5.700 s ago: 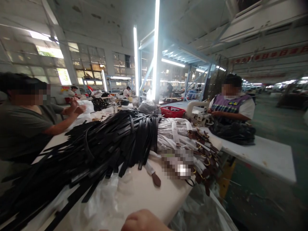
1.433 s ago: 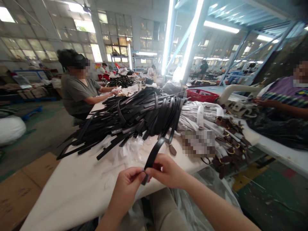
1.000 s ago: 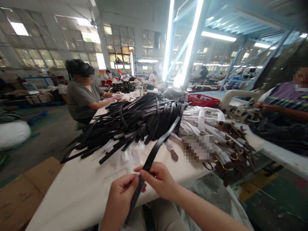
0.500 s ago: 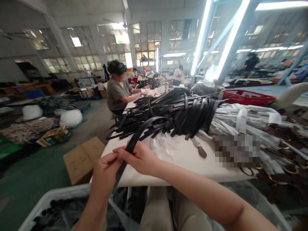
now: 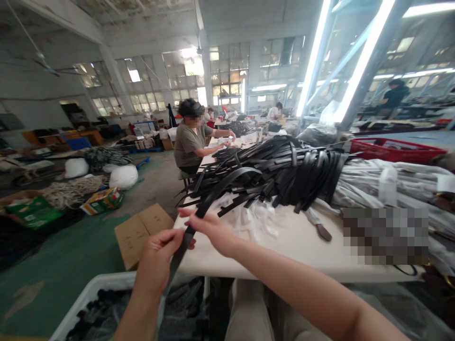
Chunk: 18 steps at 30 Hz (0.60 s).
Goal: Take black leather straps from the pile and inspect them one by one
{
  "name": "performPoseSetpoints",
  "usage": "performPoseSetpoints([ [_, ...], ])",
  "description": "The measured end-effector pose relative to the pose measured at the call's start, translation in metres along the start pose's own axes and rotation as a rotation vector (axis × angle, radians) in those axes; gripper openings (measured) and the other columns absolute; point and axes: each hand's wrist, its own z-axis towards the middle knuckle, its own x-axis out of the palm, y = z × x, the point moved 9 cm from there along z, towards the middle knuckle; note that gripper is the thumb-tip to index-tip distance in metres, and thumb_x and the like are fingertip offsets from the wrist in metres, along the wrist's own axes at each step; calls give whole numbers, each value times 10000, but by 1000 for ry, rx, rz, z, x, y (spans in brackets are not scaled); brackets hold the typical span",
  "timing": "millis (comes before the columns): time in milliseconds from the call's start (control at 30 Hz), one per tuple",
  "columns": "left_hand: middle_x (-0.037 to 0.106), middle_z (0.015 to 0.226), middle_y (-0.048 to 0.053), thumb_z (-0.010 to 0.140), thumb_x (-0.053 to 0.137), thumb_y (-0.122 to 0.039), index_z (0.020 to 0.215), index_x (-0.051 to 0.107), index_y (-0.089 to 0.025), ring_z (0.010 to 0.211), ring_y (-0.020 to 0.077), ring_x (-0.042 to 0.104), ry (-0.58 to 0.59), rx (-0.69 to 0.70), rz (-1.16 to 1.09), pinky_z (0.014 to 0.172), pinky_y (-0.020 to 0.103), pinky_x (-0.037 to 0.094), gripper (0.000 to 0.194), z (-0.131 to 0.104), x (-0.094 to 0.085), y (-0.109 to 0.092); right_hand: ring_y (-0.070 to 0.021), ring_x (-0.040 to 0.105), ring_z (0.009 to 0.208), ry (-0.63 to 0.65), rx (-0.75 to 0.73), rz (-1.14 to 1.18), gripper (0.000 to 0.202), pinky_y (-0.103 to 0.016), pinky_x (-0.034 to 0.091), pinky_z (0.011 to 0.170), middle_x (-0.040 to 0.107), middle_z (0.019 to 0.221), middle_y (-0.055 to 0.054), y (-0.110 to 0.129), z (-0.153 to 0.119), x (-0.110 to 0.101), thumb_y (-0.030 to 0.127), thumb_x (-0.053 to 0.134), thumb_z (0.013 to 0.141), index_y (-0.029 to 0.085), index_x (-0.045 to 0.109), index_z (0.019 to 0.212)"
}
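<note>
A long black strap (image 5: 217,190) arches from the pile on the table down through both of my hands. My left hand (image 5: 161,248) pinches it low down, at the table's left front corner. Just above and to the right, my right hand (image 5: 213,229) grips the same strap between thumb and fingers. Below my hands the strap's lower length looks greyish, as if wrapped in film, and runs down beside my left forearm. Behind them lies a big heap of black straps (image 5: 273,173). Crumpled clear plastic (image 5: 254,222) rests in front of the heap.
White-wrapped straps (image 5: 377,184) with brown ends lie on the table (image 5: 284,253) to the right, near a red basket (image 5: 394,149). A white bin (image 5: 88,293) of black pieces stands below left, beside a cardboard box (image 5: 142,232). A co-worker (image 5: 192,137) sits at the table's far left side.
The view has swung left, so the scene sits further right. My right hand has moved slightly up the strap, leaving a small gap from my left hand.
</note>
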Motion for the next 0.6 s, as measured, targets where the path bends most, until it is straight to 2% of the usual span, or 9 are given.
performPoseSetpoints([
  [67,748,627,73,662,796,-441,670,776,-162,604,179,651,28,-19,42,607,245,462,280,3,4,4,-168,576,818,-190,41,325,473,-321,465,823,680,949,-58,-2,9,-25,610,595,843,213,730,1062],
  [133,750,633,79,681,776,-438,670,770,-153,621,181,661,51,-17,69,626,247,465,285,9,10,5,-155,576,816,-290,-74,355,434,-295,453,822,692,908,-54,10,15,-42,568,565,880,198,744,1019],
  [200,750,636,64,685,761,-434,674,764,-164,641,184,670,58,-6,60,656,251,475,270,15,16,3,-165,576,838,-207,-137,123,457,-290,452,798,702,920,-63,17,17,-38,575,556,895,185,747,1036],
  [300,749,640,48,692,746,-424,691,763,-176,631,183,666,79,17,69,647,256,476,248,22,26,-3,-173,566,775,13,-22,-89,564,-295,458,681,695,942,-66,1,12,-20,635,550,881,185,694,1190],
  [367,741,623,56,700,745,-414,685,765,-165,604,188,658,101,31,104,623,266,474,250,25,32,-6,-195,595,857,-58,-34,-50,548,-317,475,738,702,1018,-77,1,7,-31,617,499,916,184,695,1190],
  [433,733,603,61,707,738,-411,670,763,-158,586,196,653,113,42,136,617,278,481,257,26,36,-8,-226,586,1038,-199,-138,-86,515,-353,451,905,699,1124,-78,12,3,-47,568,410,968,193,737,1102],
  [467,729,596,58,711,730,-409,664,761,-159,580,195,649,116,50,146,610,278,480,256,27,38,-9,-228,578,1058,-217,-177,-145,516,-357,435,937,698,1133,-71,16,1,-48,556,386,979,201,748,1074],
  [533,720,589,41,712,717,-395,666,759,-169,576,182,632,114,76,163,585,261,462,235,28,41,-10,-203,582,913,-121,-163,-263,523,-339,457,839,697,1036,-63,11,0,-37,579,391,970,211,736,1111],
  [600,688,557,15,717,702,-383,674,752,-177,545,160,594,111,104,187,545,244,434,216,29,42,-10,-167,539,736,17,-69,-243,558,-309,450,687,668,913,-52,-5,0,-24,631,452,930,204,691,1199],
])
